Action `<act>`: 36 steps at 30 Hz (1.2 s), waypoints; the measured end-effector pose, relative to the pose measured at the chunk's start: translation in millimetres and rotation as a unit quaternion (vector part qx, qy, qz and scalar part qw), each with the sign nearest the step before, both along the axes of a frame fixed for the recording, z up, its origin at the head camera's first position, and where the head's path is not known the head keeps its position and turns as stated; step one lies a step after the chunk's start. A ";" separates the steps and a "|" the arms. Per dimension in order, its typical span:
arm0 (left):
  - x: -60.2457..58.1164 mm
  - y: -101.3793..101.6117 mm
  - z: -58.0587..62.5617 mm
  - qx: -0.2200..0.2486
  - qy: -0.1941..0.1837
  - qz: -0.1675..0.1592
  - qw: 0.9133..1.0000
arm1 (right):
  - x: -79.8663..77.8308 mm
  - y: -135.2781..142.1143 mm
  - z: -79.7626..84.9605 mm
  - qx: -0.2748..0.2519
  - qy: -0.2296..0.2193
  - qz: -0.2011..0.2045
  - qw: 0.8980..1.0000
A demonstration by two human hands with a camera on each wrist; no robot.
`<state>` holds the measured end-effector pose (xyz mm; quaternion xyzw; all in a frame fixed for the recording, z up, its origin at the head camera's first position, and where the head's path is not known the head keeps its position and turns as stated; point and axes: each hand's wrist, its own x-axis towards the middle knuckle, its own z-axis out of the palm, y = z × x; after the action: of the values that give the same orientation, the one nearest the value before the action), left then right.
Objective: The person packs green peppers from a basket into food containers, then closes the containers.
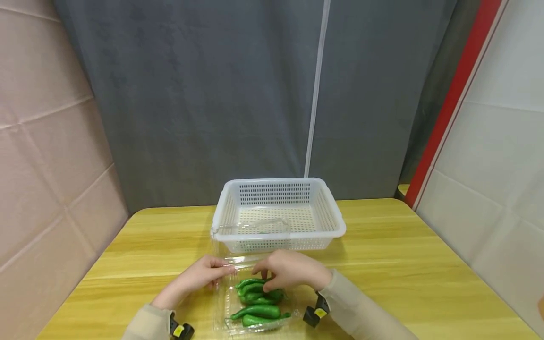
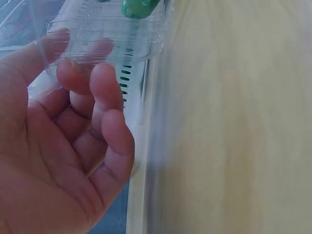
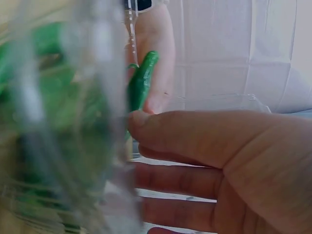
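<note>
A clear plastic clamshell box [image 1: 220, 311] lies with its lid up on the table, several green peppers [image 1: 262, 310] inside it. At the box's left rim, my left hand [image 1: 206, 273] pinches the thin plastic between thumb and fingers; the left wrist view shows its other fingers curled beneath. My right hand [image 1: 293, 269] reaches over the far peppers from the right. In the right wrist view, its thumb presses against one green pepper [image 3: 141, 83], which stands up steeply at the thumb tip. The box wall blurs the other peppers there.
Behind the box stands a white plastic basket [image 1: 337, 222] with slotted sides, and the raised clear lid [image 1: 250, 229] overlaps its front in the head view. Underneath is a yellow wood-grain table [image 1: 403, 283]. A grey curtain [image 1: 204, 104] hangs at the back.
</note>
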<state>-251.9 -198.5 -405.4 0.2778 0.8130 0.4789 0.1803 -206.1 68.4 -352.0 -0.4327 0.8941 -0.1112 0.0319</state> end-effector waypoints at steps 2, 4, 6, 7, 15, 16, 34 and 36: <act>-1.1 0.7 0.1 -0.001 0.002 0.002 1.000 | -0.5 2.6 2.3 -0.008 -0.005 0.000 1.000; -2.7 2.1 1.1 0.000 0.005 0.005 1.000 | -1.6 5.9 6.4 -0.019 -0.011 0.004 1.000; -4.4 3.9 2.5 0.005 0.008 0.007 1.000 | -2.2 10.0 12.3 -0.029 -0.016 0.010 0.999; -5.2 4.8 3.2 0.007 0.009 0.009 1.000 | -2.4 12.3 15.6 -0.034 -0.017 0.014 0.999; -6.8 8.3 1.6 0.009 -0.002 0.004 1.000 | 2.1 44.6 43.4 -0.127 -0.030 0.029 0.991; -6.4 8.5 0.8 0.008 -0.002 0.004 1.000 | 1.9 50.2 47.4 -0.141 -0.026 0.031 0.989; -1.1 9.1 1.5 0.013 0.003 0.017 1.000 | -103.8 71.2 118.5 -0.145 -0.133 -0.054 0.979; -0.7 10.7 1.5 0.014 0.004 0.015 1.000 | -117.6 68.2 117.3 -0.119 -0.159 -0.064 0.978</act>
<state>-252.6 -187.8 -404.0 0.2698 0.8111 0.4918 0.1656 -323.7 136.6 -234.7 -0.3523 0.8836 -0.2860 0.1152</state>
